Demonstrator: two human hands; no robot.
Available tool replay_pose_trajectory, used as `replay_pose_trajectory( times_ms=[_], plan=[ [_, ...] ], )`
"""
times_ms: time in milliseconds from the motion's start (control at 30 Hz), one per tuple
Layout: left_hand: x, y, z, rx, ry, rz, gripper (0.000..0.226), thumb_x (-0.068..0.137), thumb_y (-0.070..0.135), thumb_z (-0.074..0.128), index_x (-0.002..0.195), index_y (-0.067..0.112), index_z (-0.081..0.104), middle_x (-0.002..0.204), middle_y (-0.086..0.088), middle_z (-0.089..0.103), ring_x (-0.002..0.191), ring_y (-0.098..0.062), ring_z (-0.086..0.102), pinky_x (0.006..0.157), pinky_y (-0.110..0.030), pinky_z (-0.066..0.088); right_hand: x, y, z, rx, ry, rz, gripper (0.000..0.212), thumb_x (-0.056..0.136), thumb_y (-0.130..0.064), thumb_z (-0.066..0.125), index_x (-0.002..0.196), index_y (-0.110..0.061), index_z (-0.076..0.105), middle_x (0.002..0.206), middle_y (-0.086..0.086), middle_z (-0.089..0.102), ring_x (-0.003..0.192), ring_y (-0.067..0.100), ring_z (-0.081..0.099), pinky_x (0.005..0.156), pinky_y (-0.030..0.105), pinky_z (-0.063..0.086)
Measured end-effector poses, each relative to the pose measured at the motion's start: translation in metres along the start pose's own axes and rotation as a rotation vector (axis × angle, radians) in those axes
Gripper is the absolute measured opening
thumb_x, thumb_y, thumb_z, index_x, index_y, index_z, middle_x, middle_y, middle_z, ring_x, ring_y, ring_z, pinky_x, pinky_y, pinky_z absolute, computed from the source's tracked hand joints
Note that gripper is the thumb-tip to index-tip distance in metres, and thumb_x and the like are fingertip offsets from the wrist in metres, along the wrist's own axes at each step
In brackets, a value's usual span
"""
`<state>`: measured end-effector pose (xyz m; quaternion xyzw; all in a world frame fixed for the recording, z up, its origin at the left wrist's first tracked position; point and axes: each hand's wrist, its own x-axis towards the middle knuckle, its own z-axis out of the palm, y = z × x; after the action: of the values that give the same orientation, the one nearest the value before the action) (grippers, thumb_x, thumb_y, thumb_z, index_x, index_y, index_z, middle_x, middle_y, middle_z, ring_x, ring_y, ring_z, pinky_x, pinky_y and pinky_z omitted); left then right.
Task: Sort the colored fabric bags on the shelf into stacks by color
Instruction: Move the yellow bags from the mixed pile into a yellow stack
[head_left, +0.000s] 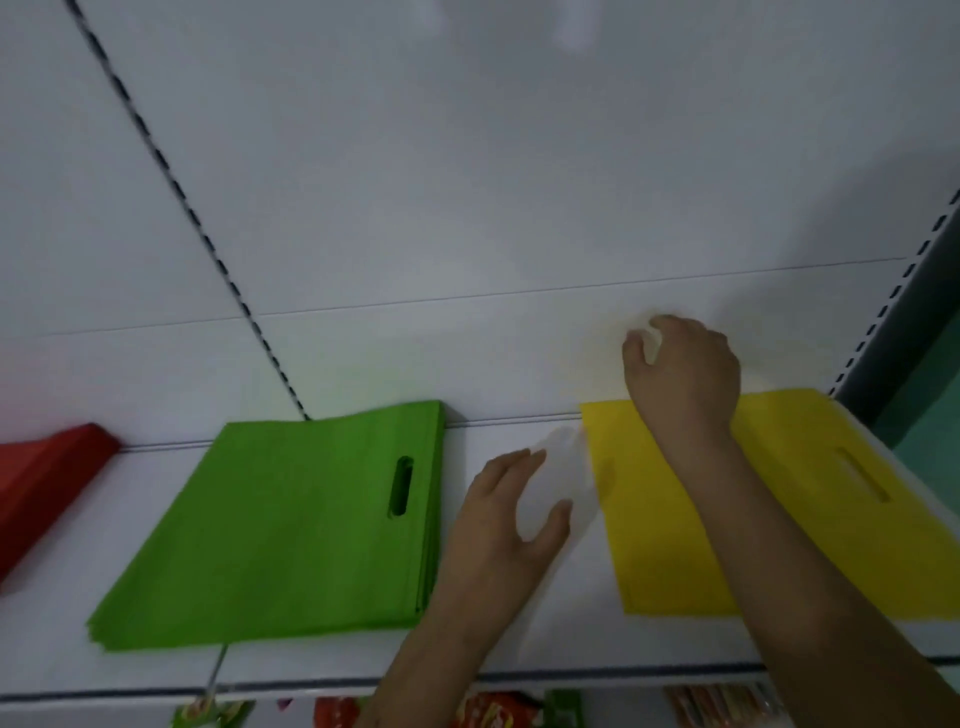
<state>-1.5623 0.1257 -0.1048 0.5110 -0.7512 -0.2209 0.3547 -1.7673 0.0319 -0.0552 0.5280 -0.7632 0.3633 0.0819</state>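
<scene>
Sorting looks nearly finished: three single-colour stacks on the shelf (322, 670).
Green stack (291, 525) beside the left hand (504, 519), fingers loosely spread; yellow stack (810, 499) under the right hand (685, 374), fingers curled, empty; red stack (47, 473) far left.

White back panel (467, 156) fills most of the view, w/ a thin horizontal seam (571, 285) across it. Slotted upright (171, 176) runs diagonally on the left; a second slotted upright (904, 275) at far right. White shelf board (322, 665) in front, dark front edge. Blurred colourful packets (488, 712) on the level below. Teal surface (930, 441) at right edge. Light soft, even.
</scene>
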Motion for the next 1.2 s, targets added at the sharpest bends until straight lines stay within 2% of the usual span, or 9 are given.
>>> replay_pose_trajectory(
  times_ms=[133,300,400,467,667,767,867,967,1200],
  plan=[
    [-0.033,-0.021,-0.073,-0.006,0.13,-0.014,0.059,0.089,0.057,0.054,0.14,0.028,0.053,0.137,0.021,0.048,0.122,0.01,0.043,0.1,0.0,0.028,-0.037,-0.109,0.003,0.19,-0.193,-0.196,0.05,0.097,-0.044,0.05,0.134,-0.01,0.058,0.135,0.011,0.059,0.125,0.032,0.05,0.102,0.041,0.042],
    [-0.096,-0.078,-0.188,0.011,0.285,-0.058,0.059,0.087,0.061,0.052,0.139,0.032,0.052,0.137,0.021,0.05,0.125,0.012,0.042,0.103,-0.003,0.029,-0.106,-0.26,0.016,0.31,-0.365,-0.416,0.06,0.098,-0.05,0.048,0.144,-0.013,0.046,0.151,0.008,0.043,0.141,0.027,0.034,0.116,0.038,0.027],
    [-0.141,-0.124,-0.261,0.036,0.396,-0.1,0.058,0.088,0.061,0.053,0.138,0.032,0.053,0.134,0.022,0.052,0.127,0.006,0.045,0.107,-0.017,0.037,-0.153,-0.351,0.028,0.358,-0.395,-0.492,0.061,0.097,-0.052,0.047,0.145,-0.014,0.045,0.153,0.007,0.041,0.142,0.025,0.033,0.117,0.039,0.026],
    [-0.171,-0.153,-0.306,0.049,0.447,-0.15,0.055,0.089,0.061,0.056,0.139,0.036,0.051,0.136,0.027,0.049,0.129,0.008,0.042,0.108,-0.019,0.037,-0.185,-0.405,0.038,0.392,-0.401,-0.524,0.061,0.097,-0.053,0.048,0.144,-0.014,0.046,0.152,0.007,0.042,0.142,0.025,0.034,0.117,0.038,0.026],
    [-0.23,-0.222,-0.411,0.102,0.538,-0.268,0.057,0.088,0.066,0.052,0.141,0.046,0.044,0.139,0.033,0.041,0.128,0.016,0.034,0.101,-0.006,0.028,-0.264,-0.54,0.069,0.461,-0.473,-0.599,0.064,0.095,-0.056,0.048,0.145,-0.015,0.046,0.154,0.007,0.04,0.143,0.025,0.031,0.117,0.04,0.026],
    [-0.251,-0.257,-0.456,0.094,0.589,-0.316,0.063,0.085,0.071,0.049,0.142,0.047,0.042,0.142,0.031,0.041,0.13,0.013,0.035,0.106,-0.014,0.031,-0.296,-0.605,0.085,0.48,-0.507,-0.652,0.065,0.095,-0.056,0.048,0.146,-0.016,0.044,0.155,0.007,0.038,0.144,0.025,0.029,0.118,0.04,0.025],
    [-0.265,-0.299,-0.5,0.103,0.645,-0.378,0.064,0.084,0.072,0.048,0.143,0.048,0.041,0.14,0.033,0.039,0.125,0.023,0.03,0.101,-0.008,0.025,-0.321,-0.668,0.106,0.506,-0.53,-0.677,0.066,0.095,-0.056,0.048,0.147,-0.015,0.043,0.155,0.007,0.038,0.144,0.025,0.028,0.117,0.04,0.025],
    [-0.274,-0.347,-0.544,0.116,0.68,-0.41,0.064,0.084,0.072,0.049,0.142,0.046,0.043,0.135,0.035,0.042,0.127,0.019,0.034,0.104,-0.012,0.03,-0.345,-0.729,0.131,0.52,-0.553,-0.706,0.066,0.096,-0.057,0.046,0.148,-0.016,0.041,0.156,0.006,0.036,0.144,0.026,0.028,0.117,0.041,0.025],
    [-0.27,-0.465,-0.664,0.188,0.692,-0.475,0.06,0.087,0.065,0.053,0.143,0.043,0.043,0.132,0.034,0.042,0.12,0.018,0.036,0.092,-0.002,0.026,-0.382,-0.879,0.204,0.561,-0.596,-0.735,0.07,0.097,-0.059,0.041,0.15,-0.014,0.036,0.157,0.006,0.034,0.143,0.028,0.03,0.114,0.042,0.028]
  ],
)
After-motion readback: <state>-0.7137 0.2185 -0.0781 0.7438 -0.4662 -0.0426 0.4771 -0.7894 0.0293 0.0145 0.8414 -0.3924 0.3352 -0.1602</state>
